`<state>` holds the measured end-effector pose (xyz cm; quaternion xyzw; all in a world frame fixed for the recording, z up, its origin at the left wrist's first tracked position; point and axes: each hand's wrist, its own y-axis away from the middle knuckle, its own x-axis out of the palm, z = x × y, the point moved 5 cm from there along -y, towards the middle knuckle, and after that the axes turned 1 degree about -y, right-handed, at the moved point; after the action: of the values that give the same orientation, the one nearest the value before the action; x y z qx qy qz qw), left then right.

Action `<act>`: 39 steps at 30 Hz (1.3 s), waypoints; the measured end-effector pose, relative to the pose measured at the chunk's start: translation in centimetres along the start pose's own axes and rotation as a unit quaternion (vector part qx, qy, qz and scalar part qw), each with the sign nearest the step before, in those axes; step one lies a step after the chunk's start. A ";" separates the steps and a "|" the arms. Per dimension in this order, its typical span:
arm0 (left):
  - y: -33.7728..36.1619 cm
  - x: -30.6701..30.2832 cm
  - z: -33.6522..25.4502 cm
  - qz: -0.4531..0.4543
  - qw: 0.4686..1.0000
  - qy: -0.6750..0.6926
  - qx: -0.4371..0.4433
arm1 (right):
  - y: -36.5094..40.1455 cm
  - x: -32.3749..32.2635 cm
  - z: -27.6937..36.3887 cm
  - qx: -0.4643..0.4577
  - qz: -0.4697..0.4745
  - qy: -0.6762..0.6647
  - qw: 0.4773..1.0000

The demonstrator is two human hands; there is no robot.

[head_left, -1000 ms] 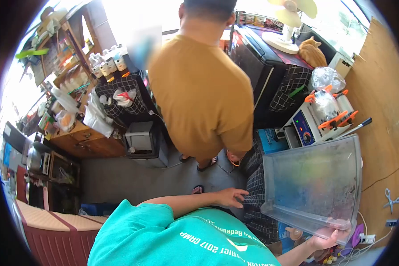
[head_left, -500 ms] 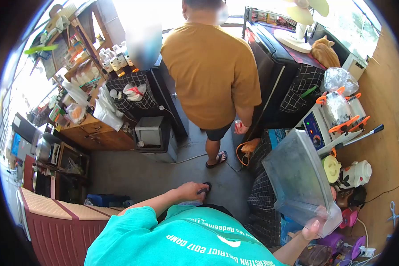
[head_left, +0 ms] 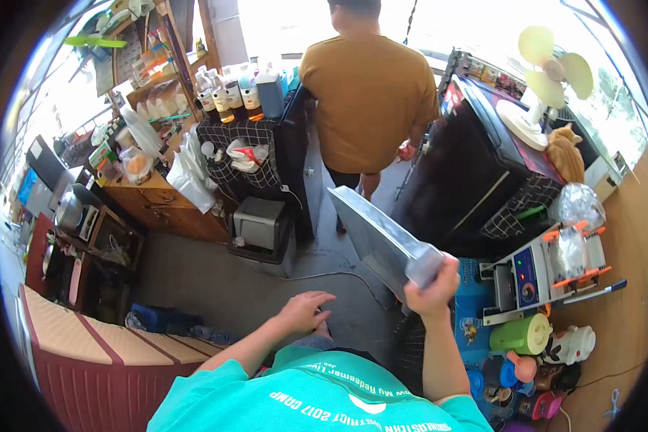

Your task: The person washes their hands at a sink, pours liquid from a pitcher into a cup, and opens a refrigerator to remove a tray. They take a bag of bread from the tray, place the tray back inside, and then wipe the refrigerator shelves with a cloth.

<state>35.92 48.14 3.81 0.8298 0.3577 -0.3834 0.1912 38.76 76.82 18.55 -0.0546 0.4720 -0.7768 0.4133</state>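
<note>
My right hand [head_left: 435, 286] grips one end of a translucent grey plastic bin [head_left: 371, 230], shaped like a refrigerator drawer. The bin is tilted up on its side in front of me, and its far end points toward a person in a brown shirt [head_left: 371, 101]. My left hand [head_left: 304, 313] hangs over the floor in front of my body, with fingers apart and nothing in it.
Black refrigerators stand on the left [head_left: 295, 158] and right [head_left: 446, 165] of the person. A lidded bin [head_left: 263, 223] sits on the floor by a cord. Right are a sealing machine [head_left: 529, 277], a green pitcher [head_left: 520, 335], a fan [head_left: 554, 68] and an orange cat [head_left: 565, 153].
My right hand has swung the plastic bin from the right toward the middle and turned it. My left hand has lifted slightly. The person in brown has walked farther off.
</note>
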 end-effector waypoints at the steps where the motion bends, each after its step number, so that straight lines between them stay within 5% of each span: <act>1: -1.1 -0.1 -0.1 -0.043 0.999 0.029 0.008 | -0.7 3.0 -0.6 -0.003 0.006 -0.021 1.000; 5: -6.2 -0.8 0.6 -0.198 0.977 0.070 0.027 | -2.4 13.5 -3.9 0.037 -0.003 -0.013 0.999; 11: -15.1 -2.5 5.1 -0.277 0.960 0.041 0.015 | -5.0 23.7 -9.4 0.238 -0.103 -0.011 0.966; 22: -18.0 -5.0 12.1 -0.263 0.946 -0.157 -0.108 | -2.1 30.9 -17.7 0.519 -0.108 0.007 0.848; 24: -17.2 -4.6 13.0 -0.259 0.940 -0.181 -0.128 | -0.8 31.3 -19.1 0.580 -0.117 -0.088 0.801; 29: -16.2 -4.5 12.8 -0.189 0.943 -0.200 -0.188 | 2.5 32.3 -23.3 0.698 -0.036 -0.159 0.697; 31: -15.6 -5.5 11.5 -0.194 0.933 -0.209 -0.219 | -0.2 32.3 -21.0 0.749 0.185 -0.249 0.585; 32: -15.2 -6.0 11.0 -0.193 0.926 -0.217 -0.244 | -1.6 31.9 -20.8 0.746 0.195 -0.251 0.586; 34: -14.1 -6.7 10.1 -0.197 0.910 -0.208 -0.300 | -3.3 32.1 -20.5 0.698 0.360 -0.252 0.566; 35: -13.5 -6.7 10.3 -0.194 0.896 -0.198 -0.346 | -4.1 32.5 -21.3 0.694 0.367 -0.255 0.564; 37: -12.0 -6.5 10.8 -0.229 0.877 -0.188 -0.378 | -6.9 33.7 -23.7 0.545 0.448 -0.132 0.696; 39: -10.0 -6.0 11.7 -0.270 0.844 -0.167 -0.431 | -9.4 36.7 -28.5 0.440 0.387 -0.127 0.800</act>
<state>19.98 45.25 0.68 0.4573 0.6597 -0.3599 0.4756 -4.29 72.98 -0.94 0.2227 0.0046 -0.6623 0.7153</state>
